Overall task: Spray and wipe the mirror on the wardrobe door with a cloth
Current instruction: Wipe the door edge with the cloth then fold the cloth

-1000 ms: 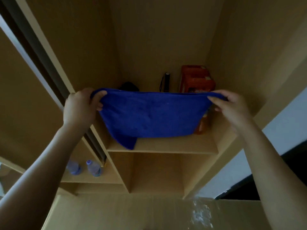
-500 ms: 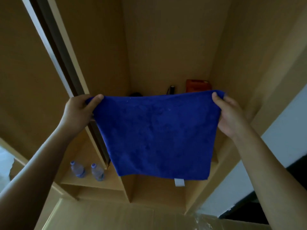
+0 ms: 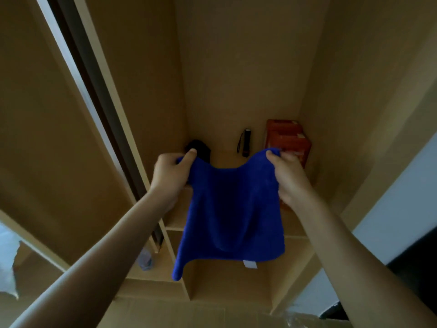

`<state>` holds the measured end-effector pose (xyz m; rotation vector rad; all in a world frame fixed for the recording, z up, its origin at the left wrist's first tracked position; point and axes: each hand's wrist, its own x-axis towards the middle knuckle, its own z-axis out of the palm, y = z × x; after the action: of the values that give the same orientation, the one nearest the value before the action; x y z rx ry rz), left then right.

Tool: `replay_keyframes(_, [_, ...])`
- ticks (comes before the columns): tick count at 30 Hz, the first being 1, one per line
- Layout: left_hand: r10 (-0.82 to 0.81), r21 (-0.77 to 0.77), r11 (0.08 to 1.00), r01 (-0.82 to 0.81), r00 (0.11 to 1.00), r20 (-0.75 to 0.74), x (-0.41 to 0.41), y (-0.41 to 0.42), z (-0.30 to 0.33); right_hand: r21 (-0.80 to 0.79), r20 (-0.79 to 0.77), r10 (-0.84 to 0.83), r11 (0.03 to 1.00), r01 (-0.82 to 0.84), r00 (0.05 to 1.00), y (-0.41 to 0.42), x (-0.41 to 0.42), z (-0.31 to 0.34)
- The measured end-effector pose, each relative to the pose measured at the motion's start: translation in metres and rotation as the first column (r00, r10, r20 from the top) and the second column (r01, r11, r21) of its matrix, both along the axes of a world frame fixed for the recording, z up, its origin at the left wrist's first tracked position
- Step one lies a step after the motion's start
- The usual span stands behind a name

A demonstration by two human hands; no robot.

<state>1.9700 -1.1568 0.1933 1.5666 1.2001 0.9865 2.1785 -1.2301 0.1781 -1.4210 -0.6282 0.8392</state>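
A blue cloth [image 3: 233, 214] hangs in front of the open wardrobe compartment, a white label at its lower edge. My left hand [image 3: 170, 176] pinches its upper left corner and my right hand [image 3: 289, 178] pinches its upper right corner. The top edge sags between them. The sliding wardrobe door [image 3: 42, 119] stands at the left, its dark track edge running diagonally. A reflective patch, perhaps the mirror [image 3: 8, 254], shows at the far lower left. No spray bottle is visible.
On the shelf [image 3: 224, 157] behind the cloth stand a red-orange box [image 3: 287, 138], a small black flashlight [image 3: 246, 142] and a dark object [image 3: 199, 147]. A plastic water bottle [image 3: 144, 259] sits on a lower shelf at the left. A white wall [image 3: 402, 209] is at the right.
The cloth came off the shelf and was spread out flat. Now my hands have moved closer together, so the top edge droops and the cloth folds inward.
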Motion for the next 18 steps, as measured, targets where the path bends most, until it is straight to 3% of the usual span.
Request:
replay_keyframes(5, [-0.166, -0.063, 0.984, 0.164, 0.986, -0.025, 0.04, -0.012, 0.002, 0.042, 0.011, 0.146, 0.988, -0.146, 0.989, 0.005, -0.034, -0.006])
replay_keyframes(13, [-0.274, -0.077, 0.958, 0.276, 0.961, 0.034, 0.06, -0.021, 0.015, 0.232, 0.027, 0.4, 0.889, -0.395, 0.916, -0.013, -0.037, -0.001])
replay_keyframes(18, [-0.394, -0.001, 0.919, 0.395, 0.917, -0.065, 0.05, -0.016, 0.029, 0.227, 0.029, 0.355, 0.908, -0.352, 0.935, -0.014, -0.028, 0.0])
